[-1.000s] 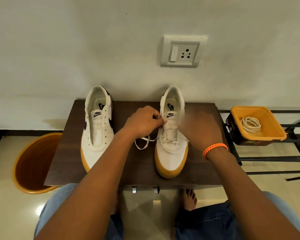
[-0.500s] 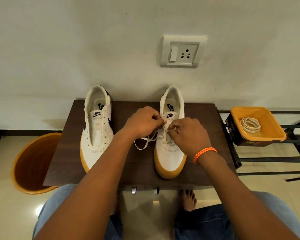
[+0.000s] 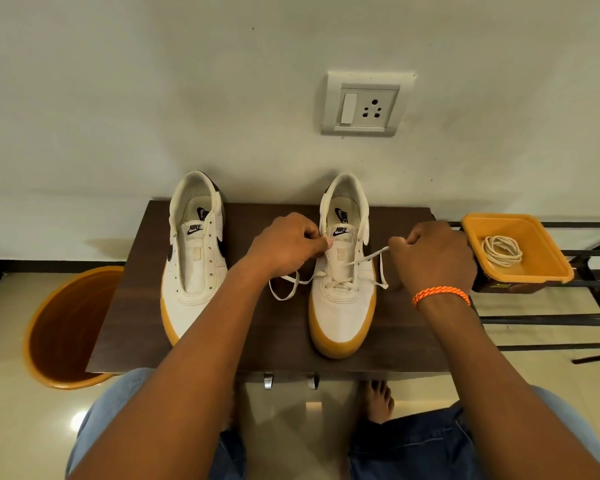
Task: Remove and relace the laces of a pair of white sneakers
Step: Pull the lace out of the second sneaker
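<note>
A dark wooden table (image 3: 125, 323) stands against the wall, its near edge partly hidden by the person's forearms. Two white gum-soled sneakers stand on it, toes toward the person. The left sneaker (image 3: 194, 258) has bare eyelets; its toe is covered by the left arm. The right sneaker (image 3: 342, 289) is laced only in its lowest rows. The left hand (image 3: 284, 245) pinches near the tongue's upper edge; its fingertips are hidden, so whether they grip lace or shoe is unclear. A loop of the lace (image 3: 284, 287) lies on the table below it. The right hand (image 3: 433, 258), curled in a fist beside the shoe, pinches the other lace end, drawn taut from an eyelet. A coiled spare lace (image 3: 501, 251) lies in an orange tray (image 3: 548, 268) to the right.
</note>
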{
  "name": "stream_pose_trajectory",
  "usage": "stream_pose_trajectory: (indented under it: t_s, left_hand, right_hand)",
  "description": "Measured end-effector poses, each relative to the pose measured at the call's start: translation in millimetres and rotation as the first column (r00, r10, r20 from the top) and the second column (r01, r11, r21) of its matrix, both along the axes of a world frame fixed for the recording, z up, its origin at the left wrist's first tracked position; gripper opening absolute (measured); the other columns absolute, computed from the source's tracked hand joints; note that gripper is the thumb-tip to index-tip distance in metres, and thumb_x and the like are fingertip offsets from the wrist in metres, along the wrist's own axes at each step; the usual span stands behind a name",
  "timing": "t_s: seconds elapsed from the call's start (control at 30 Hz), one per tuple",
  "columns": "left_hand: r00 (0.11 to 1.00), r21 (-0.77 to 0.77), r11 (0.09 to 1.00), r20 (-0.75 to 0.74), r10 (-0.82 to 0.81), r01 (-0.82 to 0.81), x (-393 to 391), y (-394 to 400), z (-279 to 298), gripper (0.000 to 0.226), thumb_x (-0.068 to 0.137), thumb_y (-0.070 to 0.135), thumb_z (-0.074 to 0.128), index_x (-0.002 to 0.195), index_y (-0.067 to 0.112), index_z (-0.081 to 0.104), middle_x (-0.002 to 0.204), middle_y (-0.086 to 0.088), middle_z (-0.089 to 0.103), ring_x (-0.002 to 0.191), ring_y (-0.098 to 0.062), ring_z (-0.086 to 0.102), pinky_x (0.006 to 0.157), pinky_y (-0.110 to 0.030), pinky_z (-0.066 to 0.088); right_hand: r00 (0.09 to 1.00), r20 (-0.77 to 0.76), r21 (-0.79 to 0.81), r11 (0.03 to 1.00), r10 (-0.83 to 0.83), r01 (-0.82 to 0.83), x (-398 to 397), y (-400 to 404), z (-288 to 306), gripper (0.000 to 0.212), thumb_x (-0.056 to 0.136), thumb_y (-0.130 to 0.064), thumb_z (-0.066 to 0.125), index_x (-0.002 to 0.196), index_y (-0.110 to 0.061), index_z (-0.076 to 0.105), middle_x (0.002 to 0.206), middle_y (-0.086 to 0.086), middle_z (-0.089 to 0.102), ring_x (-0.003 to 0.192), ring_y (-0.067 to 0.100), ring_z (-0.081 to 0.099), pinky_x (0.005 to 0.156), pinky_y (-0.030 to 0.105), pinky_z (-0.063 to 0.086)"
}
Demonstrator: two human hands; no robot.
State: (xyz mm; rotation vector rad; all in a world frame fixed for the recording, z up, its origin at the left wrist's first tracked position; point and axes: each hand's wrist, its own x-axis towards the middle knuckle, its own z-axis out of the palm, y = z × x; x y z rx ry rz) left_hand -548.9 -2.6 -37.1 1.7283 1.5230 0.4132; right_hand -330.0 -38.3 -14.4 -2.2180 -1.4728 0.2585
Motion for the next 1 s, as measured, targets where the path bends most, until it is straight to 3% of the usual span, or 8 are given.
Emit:
stream_pose_trajectory:
  t_s: [0.13, 0.3, 0.4, 0.53, 0.67, 0.8, 0.9, 1.0]
  left_hand:
    - [1.0, -0.002, 1.0, -0.001, -0.001, 0.001, 0.2, -0.5, -0.2, 0.03, 0.099, 0.046, 0.07, 0.074, 0.029, 0.069, 0.076, 0.011, 0.07, 0.074, -0.014, 0.071, 0.078, -0.042, 0.061]
    - [0.997, 0.055, 0.998, -0.07, 0.008, -0.004, 2.2, -1.2, -1.1, 0.036, 0.095, 0.057, 0.07, 0.078, 0.025, 0.071, 0.073, 0.008, 0.069, 0.065, -0.011, 0.066, 0.063, -0.031, 0.05]
    - [0.997, 0.123, 0.992, -0.072, 0.04, -0.031, 3.4, -3.4, 2.6, 0.036, 0.092, 0.054, 0.075, 0.079, 0.02, 0.07, 0.069, 0.009, 0.07, 0.061, -0.009, 0.068, 0.064, -0.029, 0.055]
    - [0.999, 0.1, 0.995, 0.042, -0.015, 0.011, 10.5, -8.1, 10.4, 0.02, 0.096, 0.039, 0.076, 0.091, 0.022, 0.07, 0.064, 0.004, 0.071, 0.048, -0.014, 0.068, 0.057, -0.03, 0.061]
    - [0.995, 0.072, 0.993, 0.004, -0.095, 0.095, 17.9, -13.2, 14.6, 0.007, 0.093, 0.033, 0.08, 0.095, 0.026, 0.079, 0.063, 0.012, 0.068, 0.047, -0.008, 0.066, 0.056, -0.029, 0.061]
    - [0.97, -0.003, 0.977, -0.117, -0.211, 0.212, 25.8, -17.9, 14.6, 0.011, 0.086, 0.038, 0.086, 0.095, 0.032, 0.083, 0.074, 0.018, 0.071, 0.051, 0.003, 0.066, 0.06, -0.023, 0.054]
    - [0.96, -0.016, 0.971, -0.147, -0.24, 0.24, 34.2, -21.5, 10.2, 0.012, 0.088, 0.032, 0.084, 0.101, 0.03, 0.082, 0.074, 0.018, 0.068, 0.053, 0.006, 0.066, 0.062, -0.021, 0.052]
    - [0.96, 0.0, 0.972, -0.159, -0.23, 0.233, 37.8, -22.7, 8.2, 0.004, 0.094, 0.024, 0.078, 0.097, 0.025, 0.08, 0.067, 0.012, 0.069, 0.055, 0.003, 0.068, 0.067, -0.025, 0.057]
  right_hand:
    - [0.999, 0.039, 0.007, 0.999, -0.037, 0.037, 12.2, 3.0, 3.7, 0.025, 0.089, -0.029, 0.067, 0.073, -0.01, 0.071, 0.069, 0.009, 0.06, 0.063, 0.027, 0.053, 0.064, 0.031, 0.042]
    - [0.981, 0.185, -0.041, 0.997, -0.06, 0.069, 24.0, 5.6, 2.4, 0.028, 0.091, -0.032, 0.062, 0.083, -0.008, 0.072, 0.085, 0.017, 0.066, 0.073, 0.034, 0.058, 0.067, 0.036, 0.045]
    - [0.974, 0.226, -0.164, 0.984, -0.031, 0.069, 34.1, 6.8, -0.8, 0.03, 0.092, -0.037, 0.069, 0.098, -0.008, 0.074, 0.096, 0.018, 0.069, 0.084, 0.039, 0.064, 0.071, 0.037, 0.047]
    - [0.986, 0.055, -0.283, 0.95, 0.157, -0.136, 32.6, 8.6, -9.6, 0.02, 0.094, -0.033, 0.069, 0.101, -0.016, 0.078, 0.098, 0.011, 0.074, 0.087, 0.03, 0.069, 0.078, 0.034, 0.056]
    - [0.936, -0.131, -0.052, 0.941, 0.325, -0.334, 16.9, 10.5, -1.9, 0.017, 0.096, -0.019, 0.065, 0.085, -0.026, 0.076, 0.072, -0.012, 0.063, 0.068, 0.004, 0.057, 0.061, 0.02, 0.038]
    - [0.835, -0.292, 0.052, 0.879, 0.467, -0.474, 10.8, 8.6, -3.5, 0.026, 0.098, -0.024, 0.065, 0.12, -0.035, 0.071, 0.08, -0.009, 0.069, 0.072, 0.009, 0.068, 0.071, 0.027, 0.054]
    - [0.792, -0.207, -0.044, 0.803, 0.574, -0.594, 3.0, 5.4, -10.9, 0.043, 0.099, -0.035, 0.065, 0.141, -0.044, 0.057, 0.1, -0.004, 0.063, 0.088, 0.014, 0.065, 0.08, 0.035, 0.057]
    - [0.8, -0.084, -0.146, 0.787, 0.595, -0.6, -2.5, 4.8, -16.8, 0.032, 0.1, -0.034, 0.064, 0.132, -0.039, 0.064, 0.112, -0.003, 0.056, 0.093, 0.016, 0.06, 0.084, 0.042, 0.057]
